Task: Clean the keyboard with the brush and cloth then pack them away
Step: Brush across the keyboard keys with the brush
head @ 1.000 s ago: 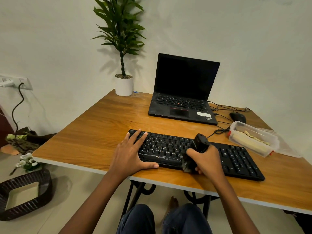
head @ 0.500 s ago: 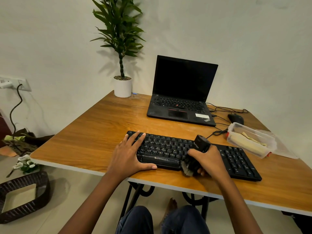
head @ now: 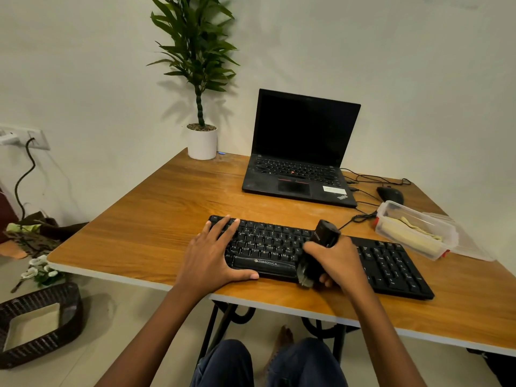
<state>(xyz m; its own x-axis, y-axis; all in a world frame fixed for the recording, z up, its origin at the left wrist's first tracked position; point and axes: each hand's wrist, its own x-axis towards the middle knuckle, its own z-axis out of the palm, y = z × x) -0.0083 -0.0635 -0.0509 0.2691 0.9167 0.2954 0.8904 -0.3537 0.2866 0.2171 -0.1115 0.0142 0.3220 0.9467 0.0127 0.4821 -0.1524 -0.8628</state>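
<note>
left hand point(head: 212, 258) flat on the left end of the black keyboard point(head: 391, 266), right hand point(head: 336, 263) gripping a black brush point(head: 321, 247) bristles-down at its front edge, laptop point(head: 301, 155), mouse point(head: 390, 194) and plastic box point(head: 416, 230) behind on the wooden desk point(head: 156, 219).

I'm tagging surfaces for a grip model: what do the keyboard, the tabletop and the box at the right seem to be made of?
Keyboard: matte black plastic, by its moulded keys and dull sheen.
Tabletop: wood grain with a smooth gloss and a white edge band, so probably laminate, not solid wood.
Box: thin clear plastic; its contents show through the wall.
</note>
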